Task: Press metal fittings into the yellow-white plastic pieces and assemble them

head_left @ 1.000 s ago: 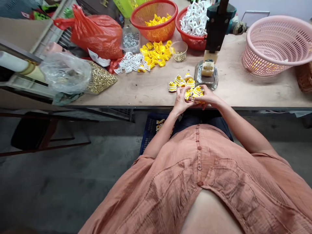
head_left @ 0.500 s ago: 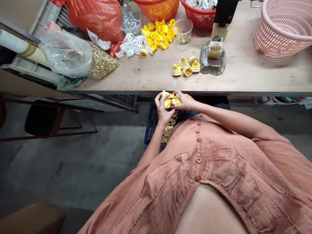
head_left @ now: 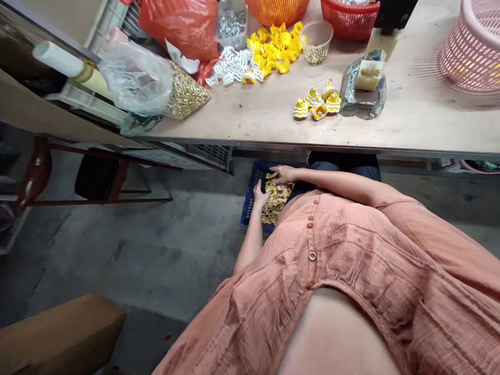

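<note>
Below the table edge stands a blue plastic basket holding many small yellow-and-white striped plastic pieces. My left hand is at the basket's left side, its fingers apart, over the pieces' edge. At the far end, my right hand reaches in from the right with spread fingers above the pieces. I see nothing held in either hand. Several assembled yellow-and-white pieces sit on the table, left of a small press-like fixture.
Loose yellow parts and white wavy parts lie farther back. Nearby are a bag of brass-coloured fasteners, a clear tub, a red basket and a pink basket. A chair and cardboard box stand left.
Both hands have gone down from the table edge into the blue basket. The clutch of yellow-and-white pieces they held has been let go. The view has shifted left.
</note>
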{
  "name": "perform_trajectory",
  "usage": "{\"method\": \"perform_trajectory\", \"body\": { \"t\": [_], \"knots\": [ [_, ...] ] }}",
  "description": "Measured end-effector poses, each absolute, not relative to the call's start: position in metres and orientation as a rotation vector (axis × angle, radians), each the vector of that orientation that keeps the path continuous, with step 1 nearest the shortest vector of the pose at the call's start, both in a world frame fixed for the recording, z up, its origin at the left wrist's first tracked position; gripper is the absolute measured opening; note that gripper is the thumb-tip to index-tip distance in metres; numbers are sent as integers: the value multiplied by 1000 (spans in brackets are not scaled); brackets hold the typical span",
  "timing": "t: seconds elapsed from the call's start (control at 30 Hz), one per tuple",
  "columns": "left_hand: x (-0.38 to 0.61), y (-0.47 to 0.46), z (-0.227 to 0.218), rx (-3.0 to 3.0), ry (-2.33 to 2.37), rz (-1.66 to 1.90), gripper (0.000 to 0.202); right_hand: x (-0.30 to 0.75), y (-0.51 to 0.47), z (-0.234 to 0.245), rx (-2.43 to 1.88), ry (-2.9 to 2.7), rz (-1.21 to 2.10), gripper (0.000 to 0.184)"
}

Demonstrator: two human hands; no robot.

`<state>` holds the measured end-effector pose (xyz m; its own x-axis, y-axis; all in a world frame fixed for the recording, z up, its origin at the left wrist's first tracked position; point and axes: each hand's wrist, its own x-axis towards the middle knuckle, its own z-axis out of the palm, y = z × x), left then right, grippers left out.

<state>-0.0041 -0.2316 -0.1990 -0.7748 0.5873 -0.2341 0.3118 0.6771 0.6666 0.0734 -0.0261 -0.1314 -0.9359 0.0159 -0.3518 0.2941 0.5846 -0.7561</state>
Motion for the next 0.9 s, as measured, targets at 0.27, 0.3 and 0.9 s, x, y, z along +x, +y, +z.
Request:
{"method": "perform_trajectory", "body": {
  "t": [0.27,0.3,0.9],
  "knots": [
    [1,-102,-113,1221,2332,1628,42,158,59,-49,405,3239,-1130,42],
    [-3,-77,-100,1343,2273,1595,48,163,78,-39,587,3299,-1026,46],
    [-65,114,-43,1634,1934,687,114,103,201,3,990,2481,-1070,128]
  ]
}}
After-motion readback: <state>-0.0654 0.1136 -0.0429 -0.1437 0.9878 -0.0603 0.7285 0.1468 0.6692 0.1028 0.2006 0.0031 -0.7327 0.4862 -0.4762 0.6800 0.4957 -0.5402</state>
